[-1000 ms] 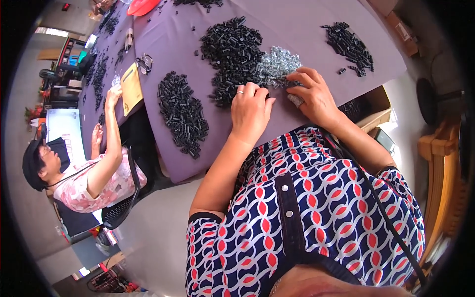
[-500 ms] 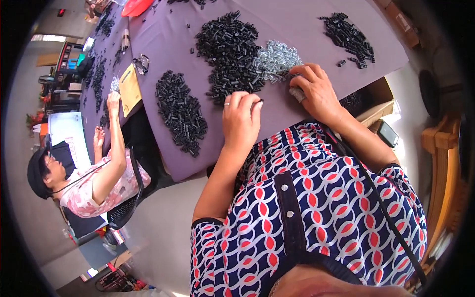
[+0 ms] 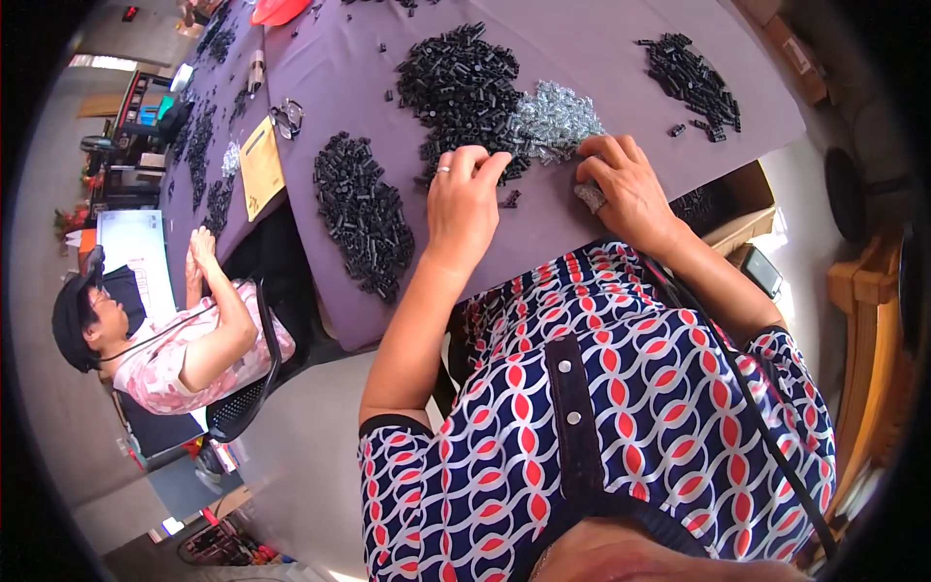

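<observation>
My left hand (image 3: 464, 204) is at the near edge of a big pile of small black cylindrical parts (image 3: 458, 87), with thumb and fingers bent together. Its fingertips blend into the dark parts, so what they pinch cannot be made out. Just right of it a small black part (image 3: 509, 199) lies on the purple cloth. My right hand (image 3: 628, 189) is closed beside a heap of small shiny silver pieces (image 3: 558, 118), fingertips at its near right edge. A grey wrap (image 3: 590, 197) shows at its thumb; anything between the fingers is too small to see.
Other piles of black parts lie at left (image 3: 361, 218) and far right (image 3: 690, 82) on the purple cloth (image 3: 611, 58). Beyond are a yellow envelope (image 3: 260, 170) and glasses (image 3: 287, 118). An open cardboard box (image 3: 742, 215) stands under the table's right edge. Another person (image 3: 194, 339) sits at left.
My left hand has moved from the cloth's front up to the big black pile; the black part at its thumb now lies on the cloth. The other person's hands have drawn together.
</observation>
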{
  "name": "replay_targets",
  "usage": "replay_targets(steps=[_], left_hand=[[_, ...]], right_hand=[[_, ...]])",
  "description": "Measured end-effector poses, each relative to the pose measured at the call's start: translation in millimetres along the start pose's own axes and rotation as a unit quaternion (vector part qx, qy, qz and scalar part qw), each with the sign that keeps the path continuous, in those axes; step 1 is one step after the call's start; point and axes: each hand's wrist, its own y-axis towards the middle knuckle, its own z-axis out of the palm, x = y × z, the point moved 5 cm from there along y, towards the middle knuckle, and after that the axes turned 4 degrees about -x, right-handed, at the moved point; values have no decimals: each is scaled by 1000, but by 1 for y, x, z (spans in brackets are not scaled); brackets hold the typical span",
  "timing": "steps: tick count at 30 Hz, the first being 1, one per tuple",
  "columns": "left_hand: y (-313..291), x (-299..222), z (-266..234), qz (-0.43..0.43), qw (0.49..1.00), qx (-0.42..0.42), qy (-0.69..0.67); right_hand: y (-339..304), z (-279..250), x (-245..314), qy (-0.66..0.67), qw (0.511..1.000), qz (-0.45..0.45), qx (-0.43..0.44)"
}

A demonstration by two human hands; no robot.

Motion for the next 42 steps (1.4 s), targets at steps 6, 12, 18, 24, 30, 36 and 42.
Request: replay_targets(steps=[6,12,18,24,30,36,42], left_hand=[[14,1,9,23,997,67,21],[7,4,13,15,1000,23,-6],[8,-9,8,64,997,46,-9],[6,-12,9,58,995,77,-21],[7,-8,15,41,994,99,-29],[4,-4,0,-9,997,33,-68],[-22,-1,0,-317,790,70,-521]], right_hand=[[2,0,0,31,999,18,12],[2,0,-4,41,998,24,44],[1,4,-2,39,997,23,56],[2,-3,1,23,999,27,31],[4,-3,-2,19,998,18,65],[3,-4,-2,33,998,16,57],[2,-2,-2,-6,998,11,64]])
